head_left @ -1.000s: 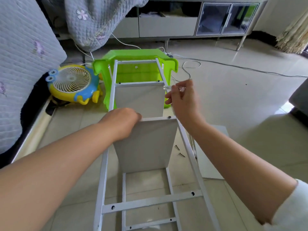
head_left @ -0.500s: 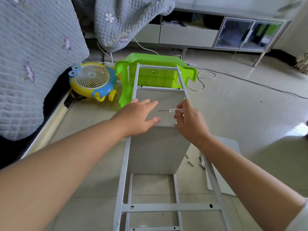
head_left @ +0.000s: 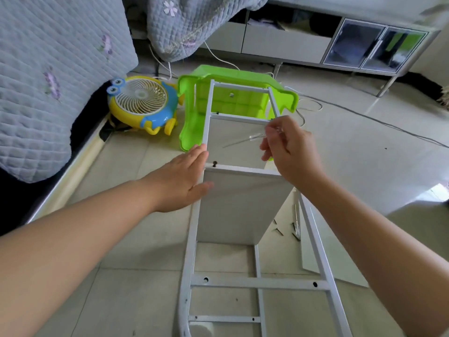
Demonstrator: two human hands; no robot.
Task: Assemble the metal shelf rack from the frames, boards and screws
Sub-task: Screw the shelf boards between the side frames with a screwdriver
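**Screwdriver turning toward the seated screw**

Head view. White metal rack frame [head_left: 194, 229] lying on its side on the floor, far end propped against a green plastic stool [head_left: 189, 117]; likely so the rails sit clear of the tiles for screw access. White shelf board [head_left: 240, 203] standing between the two side frames, top edge level with a cross rail. Dark screw [head_left: 214, 163] poking up at the board's left corner, not yet driven home, by the look of it. Left hand [head_left: 184, 181] flat against the left rail and board edge, fingers straight and together, apparently steadying the joint. Right hand [head_left: 289, 152] raised over the board, fingers pinching the clear handle of a small screwdriver [head_left: 245, 140], shaft pointing left toward the screw; tip well short of it.

Loose screws [head_left: 279, 231] on the floor right of the frame, beside a spare board [head_left: 340, 263]. Pale glossy floor tiles [head_left: 136, 300]. Yellow-and-blue toy fan [head_left: 142, 104], quilted cover [head_left: 48, 81] at left, low cabinet [head_left: 364, 49] along the far wall, white cable trailing.
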